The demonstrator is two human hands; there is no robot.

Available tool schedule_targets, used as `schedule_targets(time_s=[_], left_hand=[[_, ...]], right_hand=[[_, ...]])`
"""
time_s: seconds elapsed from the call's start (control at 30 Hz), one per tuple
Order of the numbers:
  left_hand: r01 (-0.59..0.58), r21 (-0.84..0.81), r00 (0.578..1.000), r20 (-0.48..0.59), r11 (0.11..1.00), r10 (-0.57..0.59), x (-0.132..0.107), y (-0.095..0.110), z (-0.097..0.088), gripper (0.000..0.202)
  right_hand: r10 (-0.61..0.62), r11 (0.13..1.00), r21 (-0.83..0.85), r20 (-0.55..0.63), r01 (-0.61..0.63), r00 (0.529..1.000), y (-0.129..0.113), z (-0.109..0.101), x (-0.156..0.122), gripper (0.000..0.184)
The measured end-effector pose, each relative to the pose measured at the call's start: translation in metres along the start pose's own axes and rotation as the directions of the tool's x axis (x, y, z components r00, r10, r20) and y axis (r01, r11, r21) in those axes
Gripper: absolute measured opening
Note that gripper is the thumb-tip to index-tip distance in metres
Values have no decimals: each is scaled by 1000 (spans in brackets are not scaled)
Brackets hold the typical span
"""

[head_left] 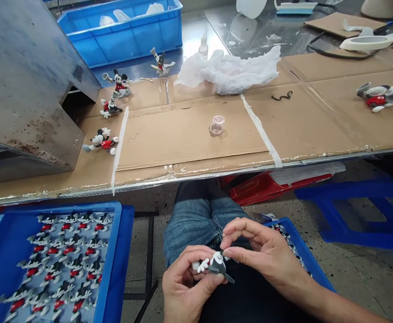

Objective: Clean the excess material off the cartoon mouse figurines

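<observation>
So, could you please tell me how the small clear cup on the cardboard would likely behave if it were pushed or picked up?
The small clear cup looks thin and see-through, so it is probably very light and would likely slide on the cardboard at a light push. It stands upright and squat, so it seems unlikely to tip. Its thin walls may flex if pinched hard.

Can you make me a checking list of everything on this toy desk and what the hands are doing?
Surface: cardboard-covered table, taped seams.
Job's things: small mouse figure held over the lap; blue tray of matching figures lower left; four figures loose on the table's left.
Clutter: crumpled white plastic, small clear cup, tape roll, black squiggle.
Hands: left hand grips the figure; right hand pinches its top.
Cables: black cord, far right.
Surroundings: blue bin at back, blue stool, speckled floor.
</observation>
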State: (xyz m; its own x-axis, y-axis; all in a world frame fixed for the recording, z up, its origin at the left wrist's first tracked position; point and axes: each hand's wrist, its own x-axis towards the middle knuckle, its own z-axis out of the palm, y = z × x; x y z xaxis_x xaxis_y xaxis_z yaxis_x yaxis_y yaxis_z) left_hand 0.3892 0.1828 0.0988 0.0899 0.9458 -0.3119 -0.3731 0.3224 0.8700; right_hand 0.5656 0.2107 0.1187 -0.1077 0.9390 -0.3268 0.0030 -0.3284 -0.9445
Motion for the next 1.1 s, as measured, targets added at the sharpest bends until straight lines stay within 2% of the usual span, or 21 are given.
schedule_targets(time_s=[0.2, 0.33, 0.47, 0.57, 0.67, 0.73, 0.83, 0.97, 1.03, 1.1], left_hand=[[-27, -5, 1000, 4, 1000, 27, 0, -4, -2, 19], [9, -52, 1000, -22, 999, -10, -4, -13, -1, 18], [64, -186, 995, -68, 980, -78, -7, -19, 6, 20], [13, -252, 997, -68, 968, -31, -4, -13, 8, 26], [-45, -187, 997, -74, 981, 32, -5, -1, 5, 26], [-64, -93, 993, -107, 994, 54, -9, 4, 3, 22], [-155, 75, 977, -136, 985, 164, -14, 4, 0, 16], [-265, 245, 956, -58, 933, 287, -15, 0, -2, 14], [-295, 256, 948, -39, 920, 315, -16, -1, -2, 16], [-234, 180, 965, -79, 955, 251, -16, 0, 0, 15]], right_hand=[[-26, 998, -49, 21, 27, 999, 0, 2, -3, 12], [-4, 994, -109, 7, 5, 1000, 5, 0, -8, 16], [7, 988, -157, 14, -4, 1000, 19, -5, -9, 23], [8, 989, -148, -6, -9, 1000, 30, -6, 0, 32], [37, 996, -75, -17, -38, 999, 29, -3, 6, 40], [43, 998, -56, -4, -43, 999, 21, 0, 3, 35], [-43, 993, -110, -12, 41, 999, 7, 4, -6, 22], [-123, 979, -162, 32, 126, 992, 4, 3, -10, 14], [-146, 979, -132, 83, 156, 986, 5, 1, -9, 15], [-99, 990, -86, 132, 111, 986, 5, -1, -7, 16]])
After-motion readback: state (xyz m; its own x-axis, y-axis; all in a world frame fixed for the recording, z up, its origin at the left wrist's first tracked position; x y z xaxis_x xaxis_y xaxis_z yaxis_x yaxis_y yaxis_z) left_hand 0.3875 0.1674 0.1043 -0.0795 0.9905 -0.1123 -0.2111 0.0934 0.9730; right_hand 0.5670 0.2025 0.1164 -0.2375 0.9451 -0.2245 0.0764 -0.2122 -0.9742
